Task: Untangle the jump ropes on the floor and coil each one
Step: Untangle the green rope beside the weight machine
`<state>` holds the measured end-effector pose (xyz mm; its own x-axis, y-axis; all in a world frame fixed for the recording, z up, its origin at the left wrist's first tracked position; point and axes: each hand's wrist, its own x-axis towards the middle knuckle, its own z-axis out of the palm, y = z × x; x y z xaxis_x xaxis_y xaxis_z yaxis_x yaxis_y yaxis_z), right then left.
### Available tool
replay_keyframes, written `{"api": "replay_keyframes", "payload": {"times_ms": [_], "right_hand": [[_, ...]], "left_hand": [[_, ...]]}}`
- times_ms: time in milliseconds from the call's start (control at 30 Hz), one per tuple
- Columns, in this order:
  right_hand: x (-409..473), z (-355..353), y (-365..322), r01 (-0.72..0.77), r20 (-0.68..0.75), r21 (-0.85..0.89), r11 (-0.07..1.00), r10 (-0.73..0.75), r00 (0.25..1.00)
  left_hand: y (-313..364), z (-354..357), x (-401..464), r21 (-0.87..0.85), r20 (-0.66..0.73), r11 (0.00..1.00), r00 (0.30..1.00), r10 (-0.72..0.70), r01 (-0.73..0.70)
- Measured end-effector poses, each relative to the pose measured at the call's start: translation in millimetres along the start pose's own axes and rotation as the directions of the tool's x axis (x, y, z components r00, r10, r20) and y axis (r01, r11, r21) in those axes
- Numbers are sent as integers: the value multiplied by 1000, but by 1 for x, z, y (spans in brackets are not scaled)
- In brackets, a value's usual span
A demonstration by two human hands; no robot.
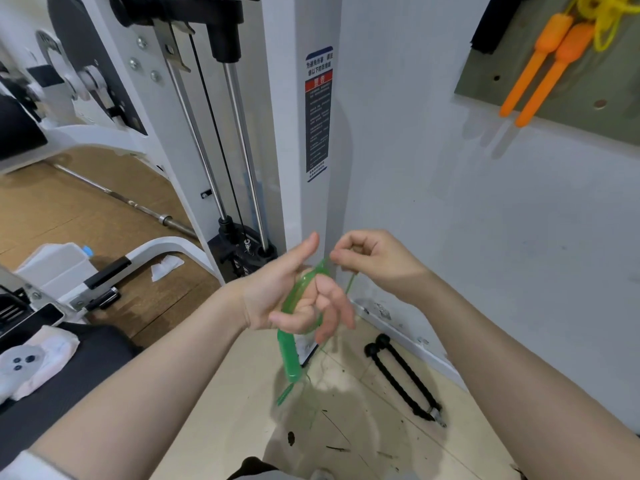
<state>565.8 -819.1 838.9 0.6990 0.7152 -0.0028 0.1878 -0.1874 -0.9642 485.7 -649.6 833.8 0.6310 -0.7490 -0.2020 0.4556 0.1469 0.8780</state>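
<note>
1. Two hands meet in front of a white post, working a green rope [300, 292].
2. Left hand [294, 299] is palm-up with the thumb stretched up and away; its fingers are loosely bent, and several turns of the thin, glossy, translucent green cord lie wound around the palm and over the fingers.
3. One green handle [290, 358] hangs straight down below the left hand's heel; it is a smooth, slightly thicker plastic stick, and a blurred green tail shows just under its lower end.
4. Right hand [372, 259] sits just beside the left thumb, a little higher, its fingers curled in and pinching the cord between thumb and forefinger at the top of the coil.
5. From that pinch a single green strand drops past the left fingertips, then thins to a faint line toward the floor below both hands; where it ends I cannot tell.
6. Up and to the right of the right hand, well apart, a second rope hangs on a grey-green board [554, 84]: two orange handles [540, 74] side by side, tilted, with a bundled yellow cord [602, 15] above them.
7. Below the right forearm, on the pale floor, lies a black twisted-rope attachment [403, 379] with knobbed ends and a metal clip.
8. Left of the left hand stand the machine's steel rods [242, 147], and farther left a barbell [138, 206] lies on the wood floor.
</note>
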Motion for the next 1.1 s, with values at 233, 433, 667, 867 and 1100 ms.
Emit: {"api": "replay_keyframes", "payload": {"times_ms": [233,433,667,867,1100], "right_hand": [[-23,23,11,-233,443,-391,890,404,800],[-21,19,-24,-35,316,-253,967,117,941],[-4,-2,1,-36,-151,51,998,43,988],[-27,15,12,-259,338,-108,960,280,899],[-23,5,-15,-114,368,-172,978,171,914]], "left_hand": [[27,-5,2,63,-762,898,560,325,-436],[-9,-31,5,208,-829,973,546,119,105],[-1,-2,14,-60,25,992,993,113,-112],[21,-9,10,-36,-577,907,750,323,-419],[-6,-14,12,165,-741,983,668,73,75]]}}
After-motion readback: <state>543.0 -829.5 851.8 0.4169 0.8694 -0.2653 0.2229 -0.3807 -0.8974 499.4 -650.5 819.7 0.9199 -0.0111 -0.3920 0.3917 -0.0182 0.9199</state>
